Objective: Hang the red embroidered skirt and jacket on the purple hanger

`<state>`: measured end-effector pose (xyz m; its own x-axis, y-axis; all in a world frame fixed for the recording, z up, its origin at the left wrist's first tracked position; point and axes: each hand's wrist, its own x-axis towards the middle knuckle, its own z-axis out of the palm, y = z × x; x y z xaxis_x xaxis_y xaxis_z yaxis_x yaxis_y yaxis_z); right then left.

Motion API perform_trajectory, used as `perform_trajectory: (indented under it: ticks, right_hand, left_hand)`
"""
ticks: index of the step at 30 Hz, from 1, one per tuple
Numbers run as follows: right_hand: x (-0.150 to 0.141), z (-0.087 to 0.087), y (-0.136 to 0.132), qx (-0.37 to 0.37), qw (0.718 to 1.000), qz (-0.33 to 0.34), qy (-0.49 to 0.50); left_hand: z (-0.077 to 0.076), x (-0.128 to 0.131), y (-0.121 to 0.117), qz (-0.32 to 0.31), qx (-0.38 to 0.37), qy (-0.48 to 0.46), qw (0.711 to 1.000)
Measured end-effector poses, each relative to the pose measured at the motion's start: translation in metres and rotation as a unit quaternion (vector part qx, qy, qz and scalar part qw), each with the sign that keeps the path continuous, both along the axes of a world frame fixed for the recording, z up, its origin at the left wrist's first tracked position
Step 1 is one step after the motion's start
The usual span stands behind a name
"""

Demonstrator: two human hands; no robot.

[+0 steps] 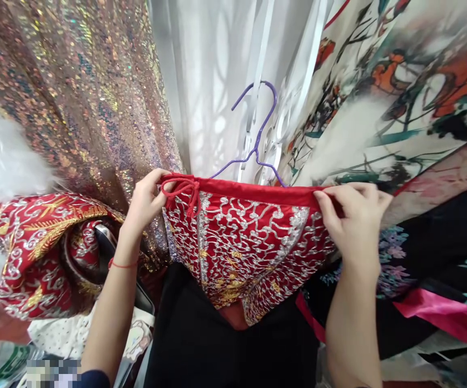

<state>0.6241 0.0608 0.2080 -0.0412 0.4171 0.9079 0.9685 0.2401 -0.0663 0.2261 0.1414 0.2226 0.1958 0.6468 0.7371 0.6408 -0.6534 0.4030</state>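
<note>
Left hand [149, 202], at ten o'clock, and right hand [352, 215], at two, pinch the skirt's [245, 248] waistband [253, 191]; the hanger [256, 148] rises at twelve.

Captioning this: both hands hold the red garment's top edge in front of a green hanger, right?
The head view shows a purple hanger, not green; in front of it, the left hand and right hand hold the red garment by its top edge.

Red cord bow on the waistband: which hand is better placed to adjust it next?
Left, I'd say. The left hand pinches the red waistband beside the red cord bow, whose loop reaches its fingers; the right hand grips the waistband's opposite end.
</note>
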Motion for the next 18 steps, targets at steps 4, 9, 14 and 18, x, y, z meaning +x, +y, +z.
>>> perform_trajectory:
  ticks: [4,9,14,18]
  right_hand:
    - [-0.004,-0.021,0.013,-0.08,0.997,0.013,-0.015]
    - [-0.014,-0.036,0.019,-0.025,0.999,-0.019,0.027]
    - [-0.029,-0.041,0.013,0.015,0.997,-0.046,0.062]
    - [-0.032,-0.045,0.01,0.027,0.996,-0.045,0.066]
  left_hand:
    - [-0.025,0.022,0.008,0.005,-0.049,-0.024,0.999]
    - [-0.049,0.034,-0.003,0.115,0.042,-0.068,0.99]
    - [-0.056,0.036,-0.018,0.148,0.095,-0.077,0.981]
    - [-0.056,0.035,-0.02,0.152,0.091,-0.073,0.981]
